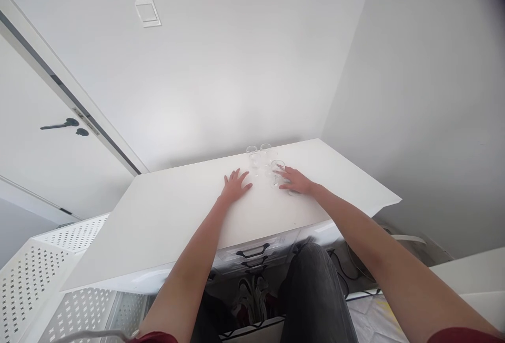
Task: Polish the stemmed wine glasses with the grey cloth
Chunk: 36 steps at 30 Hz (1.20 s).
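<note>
Several small, clear stemmed glasses stand close together on the white tabletop (177,201), towards the wall. At the back are a left glass (251,150) and a right glass (265,148), with more see-through bowls in front of them. My right hand (295,180) reaches the nearest upright glass (278,165); its spread fingers overlap the bowl, and the thumb lies apart near the foot. A clear round edge (294,193) shows partly under that hand. Left of the group, my left hand (234,188) rests on the tabletop with its fingers spread, holding nothing.
Below the tabletop are drawers with dark handles (252,251), close to my knees. White perforated panels (31,274) stand at the left, near a door with a black handle (59,124). Cables (343,272) hang at the lower right. Walls border the back and right.
</note>
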Tool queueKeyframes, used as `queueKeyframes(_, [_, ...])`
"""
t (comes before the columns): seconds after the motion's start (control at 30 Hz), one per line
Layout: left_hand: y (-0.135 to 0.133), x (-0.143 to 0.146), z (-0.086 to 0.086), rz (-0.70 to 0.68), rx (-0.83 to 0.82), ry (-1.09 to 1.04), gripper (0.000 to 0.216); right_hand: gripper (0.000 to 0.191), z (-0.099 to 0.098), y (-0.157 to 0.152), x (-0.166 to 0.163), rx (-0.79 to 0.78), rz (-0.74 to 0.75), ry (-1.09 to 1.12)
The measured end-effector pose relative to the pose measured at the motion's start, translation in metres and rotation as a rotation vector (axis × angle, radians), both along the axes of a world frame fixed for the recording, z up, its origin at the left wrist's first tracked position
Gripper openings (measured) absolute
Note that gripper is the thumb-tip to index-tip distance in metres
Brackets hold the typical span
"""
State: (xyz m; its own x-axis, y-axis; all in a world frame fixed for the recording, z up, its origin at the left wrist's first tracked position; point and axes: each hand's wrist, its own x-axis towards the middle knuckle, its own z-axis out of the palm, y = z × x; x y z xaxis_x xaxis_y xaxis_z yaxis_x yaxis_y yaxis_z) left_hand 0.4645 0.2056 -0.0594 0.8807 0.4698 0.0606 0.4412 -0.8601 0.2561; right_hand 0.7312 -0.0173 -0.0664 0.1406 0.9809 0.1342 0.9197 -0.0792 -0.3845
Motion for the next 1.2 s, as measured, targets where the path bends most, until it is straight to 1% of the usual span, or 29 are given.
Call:
queueKeyframes(0.07, [0.005, 0.013, 0.0, -0.014, -0.009, 0.048, 0.076, 0.085, -0.002, 0.007, 0.001, -0.004, 0.031, 0.004])
queueKeyframes(0.17, [0.013, 0.028, -0.001, -0.053, 0.004, 0.079, 0.08, 0.085, -0.003, 0.014, 0.001, -0.004, 0.03, 0.02])
queueKeyframes(0.23, [0.017, 0.037, 0.0, -0.086, 0.01, 0.094, 0.081, 0.084, -0.002, 0.017, 0.002, 0.002, 0.046, 0.031])
queueKeyframes(0.37, [0.025, 0.051, 0.0, -0.154, 0.005, 0.115, 0.078, 0.078, 0.002, 0.028, 0.004, 0.028, 0.125, 0.064])
queueKeyframes(0.57, [0.031, 0.057, -0.003, -0.206, -0.004, 0.149, 0.075, 0.075, 0.005, 0.05, 0.011, -0.022, 0.18, 0.098])
queueKeyframes(0.77, [0.031, 0.058, -0.002, -0.205, 0.013, 0.174, 0.074, 0.074, 0.0, 0.061, 0.018, -0.07, 0.236, 0.096])
queueKeyframes(0.9, [0.027, 0.054, -0.003, -0.151, 0.048, 0.16, 0.069, 0.074, 0.001, 0.062, 0.016, -0.075, 0.234, 0.096])
queueKeyframes(1.0, [0.022, 0.045, -0.005, -0.087, 0.052, 0.169, 0.068, 0.073, 0.004, 0.061, 0.011, -0.08, 0.233, 0.071])
queueKeyframes(1.1, [0.023, 0.024, -0.006, -0.045, 0.053, 0.16, 0.069, 0.071, 0.006, 0.059, -0.002, -0.074, 0.254, 0.06])
queueKeyframes(1.2, [0.035, -0.008, -0.005, 0.023, 0.043, 0.159, 0.067, 0.069, 0.007, 0.058, -0.026, -0.086, 0.293, 0.06])
